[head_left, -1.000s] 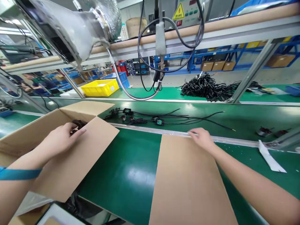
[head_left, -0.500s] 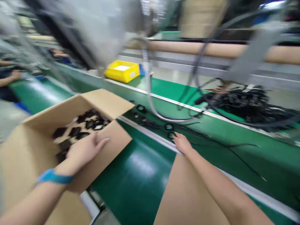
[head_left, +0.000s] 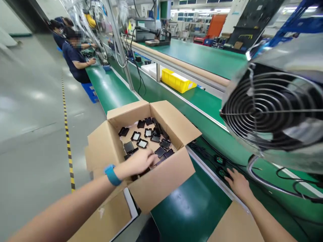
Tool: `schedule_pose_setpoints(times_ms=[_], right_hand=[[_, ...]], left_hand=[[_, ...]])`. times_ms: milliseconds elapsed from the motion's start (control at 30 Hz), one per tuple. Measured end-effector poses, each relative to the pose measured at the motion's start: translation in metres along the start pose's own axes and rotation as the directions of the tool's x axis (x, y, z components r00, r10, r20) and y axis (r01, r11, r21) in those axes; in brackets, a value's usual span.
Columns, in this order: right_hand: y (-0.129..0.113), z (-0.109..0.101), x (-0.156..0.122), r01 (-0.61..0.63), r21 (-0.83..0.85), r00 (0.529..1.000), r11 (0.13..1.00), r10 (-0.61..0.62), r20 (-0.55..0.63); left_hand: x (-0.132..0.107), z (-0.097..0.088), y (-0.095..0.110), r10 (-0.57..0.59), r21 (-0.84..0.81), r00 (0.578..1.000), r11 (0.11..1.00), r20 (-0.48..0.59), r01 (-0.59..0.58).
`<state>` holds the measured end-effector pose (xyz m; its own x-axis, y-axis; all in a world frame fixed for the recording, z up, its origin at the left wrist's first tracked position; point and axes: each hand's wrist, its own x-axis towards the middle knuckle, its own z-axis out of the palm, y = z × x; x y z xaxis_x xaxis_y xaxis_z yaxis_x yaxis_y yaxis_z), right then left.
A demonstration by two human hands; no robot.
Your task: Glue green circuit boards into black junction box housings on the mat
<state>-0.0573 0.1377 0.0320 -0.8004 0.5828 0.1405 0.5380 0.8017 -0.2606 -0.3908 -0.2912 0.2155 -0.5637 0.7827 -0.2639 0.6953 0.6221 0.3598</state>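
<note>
My left hand [head_left: 141, 160], with a blue band on its wrist, reaches into an open cardboard box [head_left: 161, 183]. Its fingers curl downward near the box's front wall; their tips, and whatever they hold, are hidden. Several black rectangular plastic housings [head_left: 160, 152] lie scattered inside, some with a pale face. My right hand [head_left: 238, 183] is over the green bench, fingers apart and stretched out. Its fingertips are at a small round black part with a green centre [head_left: 222, 172]. A similar round part [head_left: 219, 160] lies just behind, among black cables [head_left: 202, 149].
A caged fan [head_left: 254, 111] hangs at the right, above a flexible metal hose [head_left: 267, 190]. A yellow bin [head_left: 178, 80] stands on the back ledge. At the bottom right is a cardboard flap [head_left: 236, 225]. Co-workers [head_left: 75, 60] sit along the line at the left.
The view has swung left, so the box appears nearer the middle. My left hand has moved deeper into the box. My right hand stays by the round parts.
</note>
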Motion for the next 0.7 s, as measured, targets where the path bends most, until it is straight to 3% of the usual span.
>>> schedule_pose_setpoints(times_ms=[100, 167, 233, 300, 367, 433, 533, 700], right_hand=[[-0.096, -0.056, 0.013, 0.042, 0.119, 0.985, 0.992, -0.022, -0.171], [-0.18, -0.085, 0.031, 0.203, 0.205, 0.973, 0.957, -0.175, -0.149], [-0.265, -0.096, 0.058, 0.363, 0.225, 0.926, 0.904, -0.376, 0.016], [-0.335, -0.088, 0.09, 0.49, 0.158, 0.814, 0.857, -0.515, 0.269], [-0.384, -0.065, 0.12, 0.576, -0.003, 0.691, 0.818, -0.485, 0.536], [-0.411, -0.037, 0.142, 0.584, -0.056, 0.656, 0.81, -0.43, 0.62], [-0.425, -0.001, 0.159, 0.562, -0.109, 0.651, 0.82, -0.357, 0.67], [-0.425, 0.032, 0.165, 0.527, -0.128, 0.619, 0.84, -0.276, 0.735]], left_hand=[[0.021, -0.027, -0.065, -0.094, 0.224, 0.994, 0.971, 0.046, 0.082], [0.034, -0.03, -0.091, -0.088, 0.288, 0.99, 0.956, 0.106, 0.054], [0.041, -0.021, -0.094, -0.037, 0.272, 0.984, 0.962, 0.174, -0.012], [0.045, -0.006, -0.08, -0.008, 0.263, 0.976, 0.964, 0.215, -0.05], [0.048, 0.01, -0.061, -0.046, 0.28, 0.977, 0.96, 0.206, -0.014], [0.054, 0.023, -0.049, -0.143, 0.312, 0.976, 0.946, 0.164, 0.087], [0.067, 0.033, -0.05, -0.261, 0.316, 0.957, 0.925, 0.13, 0.209], [0.083, 0.039, -0.071, -0.238, 0.241, 0.964, 0.949, 0.119, 0.205]])
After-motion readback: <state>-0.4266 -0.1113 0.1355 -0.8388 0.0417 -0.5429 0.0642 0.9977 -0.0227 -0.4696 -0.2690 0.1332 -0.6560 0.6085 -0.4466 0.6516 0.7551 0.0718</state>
